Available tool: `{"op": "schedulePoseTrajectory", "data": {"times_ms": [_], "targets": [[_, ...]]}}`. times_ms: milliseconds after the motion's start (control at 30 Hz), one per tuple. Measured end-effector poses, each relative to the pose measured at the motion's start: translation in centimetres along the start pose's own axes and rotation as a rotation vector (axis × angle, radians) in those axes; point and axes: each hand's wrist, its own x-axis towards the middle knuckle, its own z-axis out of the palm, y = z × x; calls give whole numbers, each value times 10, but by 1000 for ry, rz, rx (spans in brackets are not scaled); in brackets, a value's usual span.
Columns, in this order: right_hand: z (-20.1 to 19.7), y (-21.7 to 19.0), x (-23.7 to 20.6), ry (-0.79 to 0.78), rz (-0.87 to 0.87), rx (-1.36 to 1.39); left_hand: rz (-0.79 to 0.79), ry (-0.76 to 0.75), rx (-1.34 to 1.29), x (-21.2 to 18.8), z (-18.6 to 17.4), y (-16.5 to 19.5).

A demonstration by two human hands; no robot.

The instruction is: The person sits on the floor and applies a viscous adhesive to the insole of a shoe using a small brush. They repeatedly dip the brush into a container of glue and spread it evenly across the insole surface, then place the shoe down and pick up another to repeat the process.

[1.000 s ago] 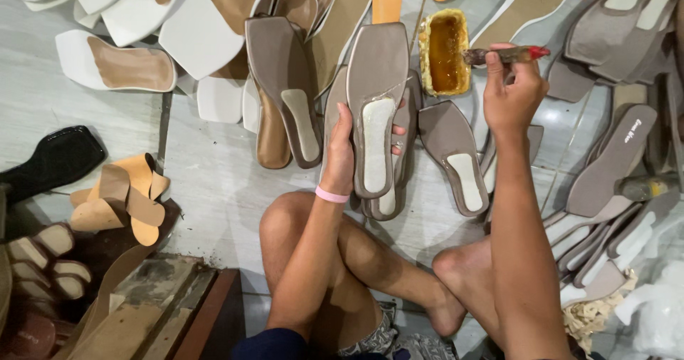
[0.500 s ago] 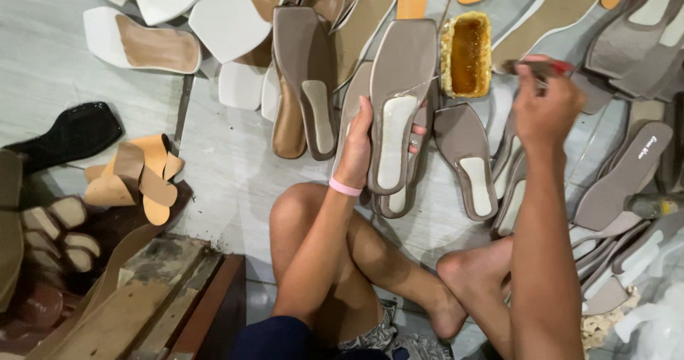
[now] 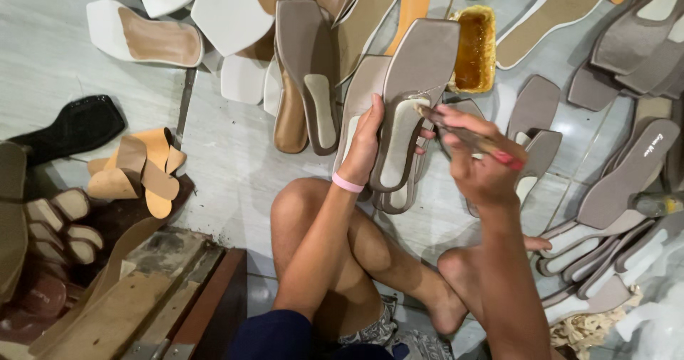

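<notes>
1. A taupe shoe sole [image 3: 420, 75] with a square toe and a pale raised centre patch is held up off the floor, toe pointing away from the person, above the crossed bare legs.
2. The left hand [image 3: 367, 136] is clamped on the sole's left edge near its lower half, fingers wrapped behind it; a pink band [image 3: 347, 183] sits on that wrist.
3. The right hand [image 3: 481, 164] is closed around a brush [image 3: 470, 139] with a red-tipped handle; the brush's bristle end touches the pale patch of the held sole.
4. The two hands are close together, one on each side of the sole, not touching each other.
5. Just beyond the sole's toe, on the floor, stands a small yellow tin of amber glue [image 3: 474, 50].
6. More taupe soles [image 3: 310, 75] lie to the left of the held one, and others [image 3: 627, 182] are stacked to the right.
7. Farther left lie white soles [image 3: 146, 36], a black sole [image 3: 75, 128] and tan strap pieces [image 3: 139, 171].
8. A worn wooden board [image 3: 135, 296] lies at the lower left, on the grey floor [image 3: 228, 153].
</notes>
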Motion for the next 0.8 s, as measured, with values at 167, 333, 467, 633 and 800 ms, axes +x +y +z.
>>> {"op": "schedulePoseTrajectory", "data": {"times_ms": [167,333,467,633,800], "targets": [[13,-22,3,-111,-166,-217,14,12,4,-4,-5,3],[15,-41,-34,-222,-192,-232,42,23,-10,3,-4,4],[6,-39,-49,-283,-51,-51,10,-13,-8,5,-4,0],[1,-24,-28,-253,-17,-142,-20,-40,-33,5,-2,-5],[-6,-16,4,-107,-26,22,-55,10,-11,4,-2,-8]]}}
